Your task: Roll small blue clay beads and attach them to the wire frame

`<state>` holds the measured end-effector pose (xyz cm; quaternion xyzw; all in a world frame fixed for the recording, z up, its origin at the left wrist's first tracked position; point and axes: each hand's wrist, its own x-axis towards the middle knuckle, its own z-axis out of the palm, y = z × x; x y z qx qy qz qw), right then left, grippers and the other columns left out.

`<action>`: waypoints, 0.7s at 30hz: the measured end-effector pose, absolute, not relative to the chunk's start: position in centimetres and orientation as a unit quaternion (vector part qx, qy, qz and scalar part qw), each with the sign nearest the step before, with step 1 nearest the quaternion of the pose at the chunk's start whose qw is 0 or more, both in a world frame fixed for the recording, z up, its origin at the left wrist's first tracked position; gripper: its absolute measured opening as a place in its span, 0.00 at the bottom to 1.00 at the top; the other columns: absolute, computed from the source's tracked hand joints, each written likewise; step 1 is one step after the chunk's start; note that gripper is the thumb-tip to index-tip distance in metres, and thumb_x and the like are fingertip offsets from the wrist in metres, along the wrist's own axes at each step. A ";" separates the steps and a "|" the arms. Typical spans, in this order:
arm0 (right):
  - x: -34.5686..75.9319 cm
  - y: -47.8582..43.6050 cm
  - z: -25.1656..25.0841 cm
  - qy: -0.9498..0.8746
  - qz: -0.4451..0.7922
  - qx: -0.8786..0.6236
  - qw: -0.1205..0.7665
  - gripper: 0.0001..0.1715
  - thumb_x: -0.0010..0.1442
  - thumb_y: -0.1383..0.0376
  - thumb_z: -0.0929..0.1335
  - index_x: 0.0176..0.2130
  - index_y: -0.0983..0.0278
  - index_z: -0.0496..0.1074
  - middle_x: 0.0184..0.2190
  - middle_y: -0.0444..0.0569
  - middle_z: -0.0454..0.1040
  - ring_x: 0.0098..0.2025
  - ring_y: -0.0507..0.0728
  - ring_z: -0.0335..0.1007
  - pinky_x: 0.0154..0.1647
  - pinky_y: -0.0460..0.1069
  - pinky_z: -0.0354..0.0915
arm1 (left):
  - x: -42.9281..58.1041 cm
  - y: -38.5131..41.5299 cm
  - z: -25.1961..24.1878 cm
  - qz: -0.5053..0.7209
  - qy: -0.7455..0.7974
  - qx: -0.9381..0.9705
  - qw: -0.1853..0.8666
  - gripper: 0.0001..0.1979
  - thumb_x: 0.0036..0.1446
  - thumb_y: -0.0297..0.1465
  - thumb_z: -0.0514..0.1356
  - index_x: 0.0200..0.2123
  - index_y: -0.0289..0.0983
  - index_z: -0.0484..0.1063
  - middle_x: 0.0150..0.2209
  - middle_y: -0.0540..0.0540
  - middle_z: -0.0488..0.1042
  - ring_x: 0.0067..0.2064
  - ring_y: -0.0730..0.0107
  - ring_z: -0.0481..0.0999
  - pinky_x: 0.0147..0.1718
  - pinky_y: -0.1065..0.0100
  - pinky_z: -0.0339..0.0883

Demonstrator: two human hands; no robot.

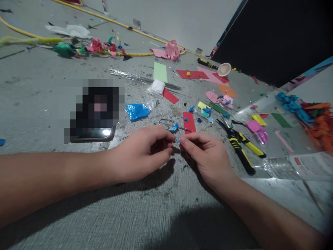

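Observation:
My left hand (144, 152) and my right hand (205, 156) meet low over the grey floor, fingertips pinched together on one small pale blue piece (177, 140). Both hands have curled fingers. Just beyond the fingertips lie small scissors (169, 124) with a blue scrap, and a red paper strip (189, 122). A blue packet in clear wrap (137, 111) lies to the left of the scissors.
Black-and-yellow pliers (240, 146) lie right of my right hand, beside a clear plastic sheet (281, 163) and pink bits. A phone (95, 133) lies to the left. Coloured paper sheets, a white roll (158, 86), thin wires (135, 78), orange and blue scraps (312, 118) and a yellow hose (125, 26) lie further off.

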<state>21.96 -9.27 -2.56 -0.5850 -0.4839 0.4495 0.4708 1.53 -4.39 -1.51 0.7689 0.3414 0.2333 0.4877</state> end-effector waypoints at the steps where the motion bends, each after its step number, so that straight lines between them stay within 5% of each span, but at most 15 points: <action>1: 22.0 -9.3 -2.6 -0.484 0.450 -0.586 0.470 0.05 0.57 0.61 0.79 0.32 0.60 0.85 0.25 0.42 0.77 0.26 0.50 0.69 0.31 0.47 0.71 | 1.5 -4.4 -1.5 0.233 0.342 0.768 0.489 0.08 0.64 0.31 0.61 0.42 0.36 0.78 0.35 0.46 0.78 0.35 0.64 0.76 0.33 0.64 0.69; 21: 21.8 -9.4 -2.8 -0.513 0.433 -0.580 0.462 0.04 0.61 0.63 0.77 0.35 0.61 0.84 0.31 0.44 0.84 0.30 0.50 0.75 0.33 0.46 0.73 | 1.4 -4.4 -1.4 0.221 0.340 0.772 0.490 0.10 0.64 0.32 0.61 0.44 0.36 0.79 0.34 0.47 0.78 0.34 0.64 0.76 0.33 0.62 0.70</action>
